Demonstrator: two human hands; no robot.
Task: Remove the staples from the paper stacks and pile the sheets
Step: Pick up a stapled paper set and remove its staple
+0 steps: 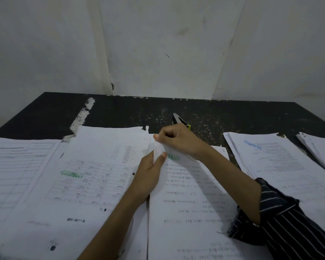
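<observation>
The paper stack (188, 194) being worked on lies right under both hands, and its top corner (158, 148) is lifted up between them. The left hand (148, 173) pinches that corner from below, with the thumb on top. I think it does this so the sheets cannot slide. The right hand (178, 140) is curled and pinches the same corner from above. That is most likely where the staple sits, and the fingers seem to be picking at it or pulling the sheets off it. The staple itself is too small to see. Just behind the right hand, and partly hidden by it, a small black and yellow tool (179, 120) lies on the dark table (45, 113). No hand holds it, so the fingers seem to be doing the job for now, with the tool kept close in case it is needed. Just left of the left hand lies a pile of sheets (86, 175) with a green stamp, which is probably where the freed sheets go. Farther left is a page with lines (17, 166). On the far side of the right arm and its striped sleeve (289, 222) lie two more stacks (270, 152), probably waiting their turn.
</observation>
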